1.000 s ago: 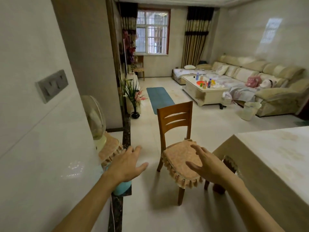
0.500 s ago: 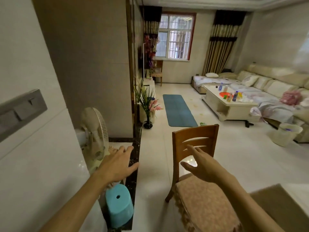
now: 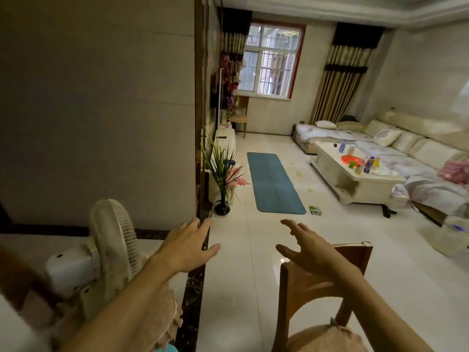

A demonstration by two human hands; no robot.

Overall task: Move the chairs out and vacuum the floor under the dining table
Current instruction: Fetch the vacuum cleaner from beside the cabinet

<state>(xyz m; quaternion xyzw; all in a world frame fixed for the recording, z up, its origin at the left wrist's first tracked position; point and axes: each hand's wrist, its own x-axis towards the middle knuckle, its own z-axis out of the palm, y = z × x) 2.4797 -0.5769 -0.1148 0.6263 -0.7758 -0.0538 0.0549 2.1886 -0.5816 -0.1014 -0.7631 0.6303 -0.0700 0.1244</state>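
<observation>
Chair at lower right of frame, back rail up, padded seat cut off by the bottom edge; stands on glossy tile floor; neither vacuum nor dining bench shows in the frame.

Right hand wide, fingers spread, holding nothing; it sits over the chair's top rail, forearm crossing the rail; cannot tell whether it touches the wood. Left hand also wide and holding nothing, at centre-left of frame over the dark strip along the wall corner.

Judgement: chair-moving step, no grip taken; vacuuming not begun.

Risks from here:
- fan at lower left lies just beside the left forearm, perched on a frilled cushion; looks top-heavy; a sweep of that arm, or the chair swung leftward, could tip it.
- vase of tall stems stands on the floor by the wall corner, left of centre; narrow base; a chair leg pushed along that wall could knock it over.
- floor is shiny and likely slick; dragging the chair by one hand could make it pivot or skid, and the legs could scrape the tile; lifting by the rail with both hands seems safer.
- mat lies mid-frame beyond the hands; its near edge could catch a chair leg or a foot if the chair is carried that way.
- grabbing only the top rail may tilt the chair; the loose seat cover could slip.
</observation>
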